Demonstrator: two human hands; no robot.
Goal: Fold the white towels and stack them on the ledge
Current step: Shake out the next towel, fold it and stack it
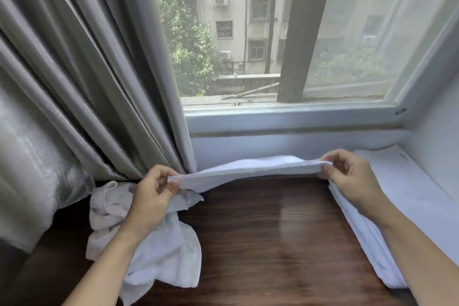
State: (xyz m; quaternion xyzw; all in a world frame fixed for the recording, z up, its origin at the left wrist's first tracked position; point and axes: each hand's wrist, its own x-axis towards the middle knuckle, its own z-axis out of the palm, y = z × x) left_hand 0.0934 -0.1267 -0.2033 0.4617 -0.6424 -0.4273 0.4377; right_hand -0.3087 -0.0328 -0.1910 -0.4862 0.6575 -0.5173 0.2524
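the left hand (pixel 151 191) pinches one end of a folded white towel (pixel 248 169) between thumb and curled fingers, and the right hand (pixel 347 176) pinches the other end the same way. the towel is stretched flat between them, lifted just above the far edge of the dark wooden ledge (pixel 273 243), its middle sagging a little toward the wall under the window frame (pixel 285 119).

under and beside the left hand lies a crumpled pile of white towels (pixel 154 243), unfolded, spreading from the foot of the curtain down toward the near edge of the ledge. the left forearm crosses over this pile, hiding part of it. the grey curtain (pixel 87 69) hangs in heavy folds at the left, its hem meeting the ledge just behind the pile and just beside the left end of the held towel. a pale sheer fabric (pixel 27 169) hangs further left.

along the right side of the ledge lies a flat white cloth (pixel 409 194), running from the far corner to the near right; the right wrist and forearm pass over its inner edge. through the window glass a building (pixel 236 7) and a tree (pixel 188 45) are seen.
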